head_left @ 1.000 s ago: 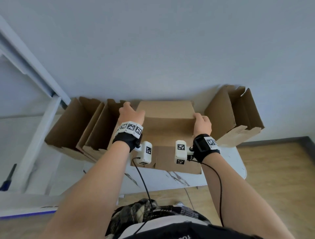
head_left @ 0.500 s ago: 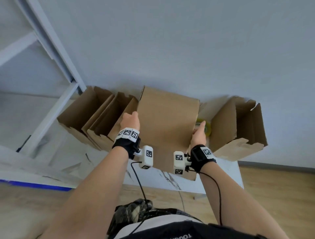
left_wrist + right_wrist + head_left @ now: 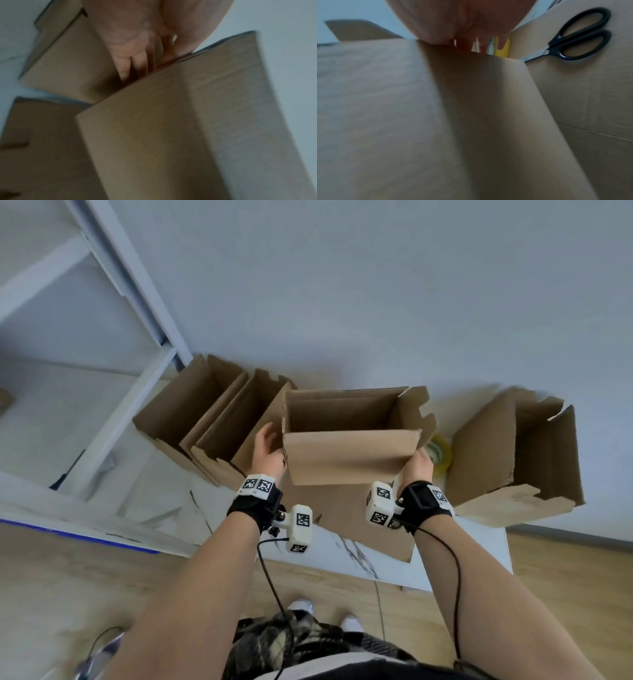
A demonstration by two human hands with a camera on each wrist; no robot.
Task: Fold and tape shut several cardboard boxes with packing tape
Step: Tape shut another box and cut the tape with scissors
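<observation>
Center box (image 3: 349, 453) is held up between both hands, open end tilted toward the head camera, its flaps standing up.

Left hand (image 3: 267, 453) is on the box's left wall. In the left wrist view the fingers (image 3: 135, 63) run fairly straight along that wall and disappear behind the edge; thumb sits on the near panel at the corner. Looks like a flat press with the corner caught between thumb and fingers.

Right hand (image 3: 416, 467) is at the box's lower right corner. In the right wrist view the palm sits against the box edge and the fingertips (image 3: 482, 47) drop past it on the far side. Grip there is mostly hidden by the palm, so I can't tell if it's wrapped or just pressing.

The near panel lies between the two wrists, and the opening is beyond the fingertips.

Tape roll (image 3: 440, 451), yellowish, is just beyond the right hand's fingertips, partly hidden behind the box corner.

Scissors (image 3: 578, 36), black handles, lie on a cardboard face to the right of the right hand.

Two open boxes (image 3: 212, 419) lean just left of the left hand. Another open box (image 3: 520, 453) is right of the right hand, past the tape.

A flat cardboard piece (image 3: 359, 515) lies on the white table (image 3: 462, 559) under the wrists.
</observation>
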